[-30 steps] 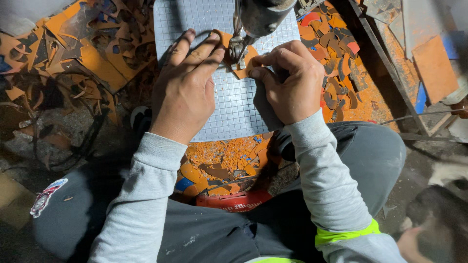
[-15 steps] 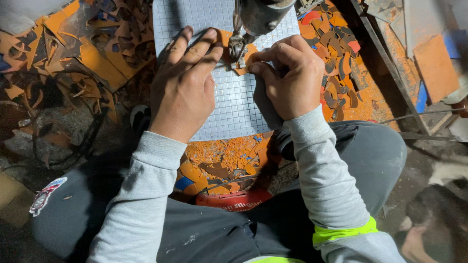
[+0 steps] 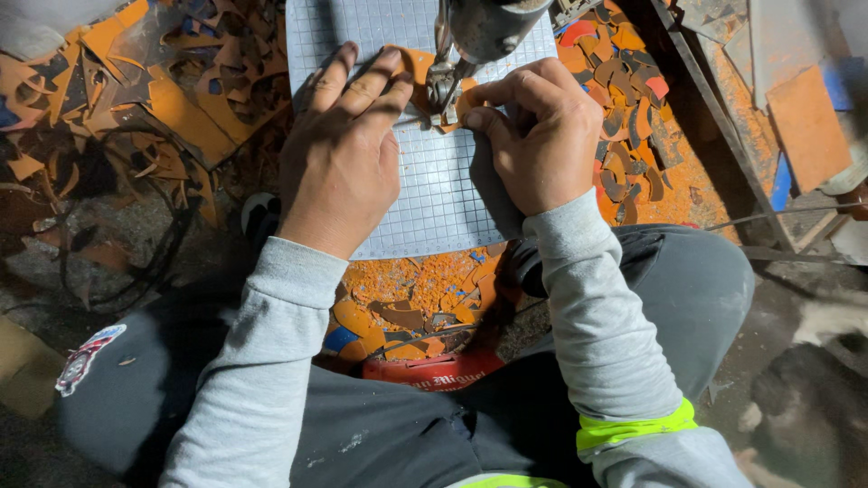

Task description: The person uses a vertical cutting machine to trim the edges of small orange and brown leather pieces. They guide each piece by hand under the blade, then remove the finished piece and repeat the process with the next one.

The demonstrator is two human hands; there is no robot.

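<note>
Orange piece (image 3: 418, 65) mostly under fingers (image 3: 362, 86)

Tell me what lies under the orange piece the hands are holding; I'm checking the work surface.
Under the orange piece lies a pale gridded mat. The left hand, right hand and machine head cover part of it.

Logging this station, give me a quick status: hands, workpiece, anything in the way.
Left hand flat on the orange piece, right hand pinching its edge. Piece under the machine head on the gridded mat. Orange scraps alongside, none between hands.
</note>
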